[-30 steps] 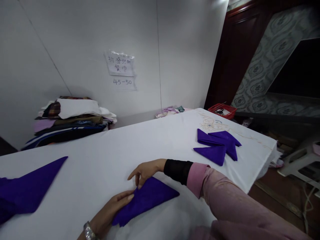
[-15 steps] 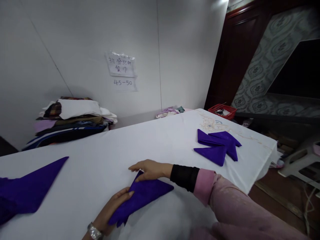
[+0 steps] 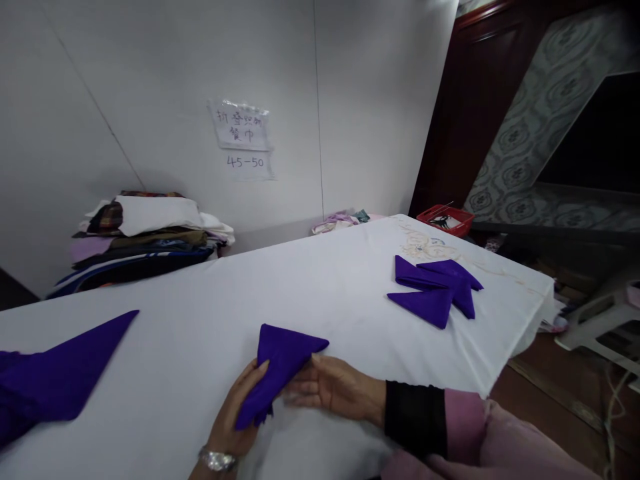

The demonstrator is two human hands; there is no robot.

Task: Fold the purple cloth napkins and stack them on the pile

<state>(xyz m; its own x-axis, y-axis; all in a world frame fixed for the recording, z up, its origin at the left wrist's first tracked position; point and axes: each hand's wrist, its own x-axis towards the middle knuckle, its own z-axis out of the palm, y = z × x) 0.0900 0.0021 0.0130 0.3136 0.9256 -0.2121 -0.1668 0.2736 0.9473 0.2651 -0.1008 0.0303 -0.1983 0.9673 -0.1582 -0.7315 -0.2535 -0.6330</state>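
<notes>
A folded purple cloth (image 3: pixel 283 357) is raised a little over the white-covered table (image 3: pixel 200 373). My left hand (image 3: pixel 237 407), with a silver watch at the wrist, grips its lower left part, thumb on top. At the cloth's right edge is my right hand (image 3: pixel 333 387), palm turned toward the cloth, its fingers slightly blurred and partly behind the fabric; whether they pinch it is unclear. Several folded purple pieces (image 3: pixel 450 287) lie together at the right of the table. Another purple cloth (image 3: pixel 65 380), partly crumpled, lies at the left edge.
A pile of clothes (image 3: pixel 150 233) stands beyond the table at the left. A red basket (image 3: pixel 463 230) sits past the far right corner, with a pale plastic stool (image 3: pixel 590 327) at the right. Handwritten paper signs (image 3: pixel 243 130) hang on the wall.
The held cloth has turned and now has a narrower shape, farther up the table. My right hand has moved from the cloth's top corner down to its right side.
</notes>
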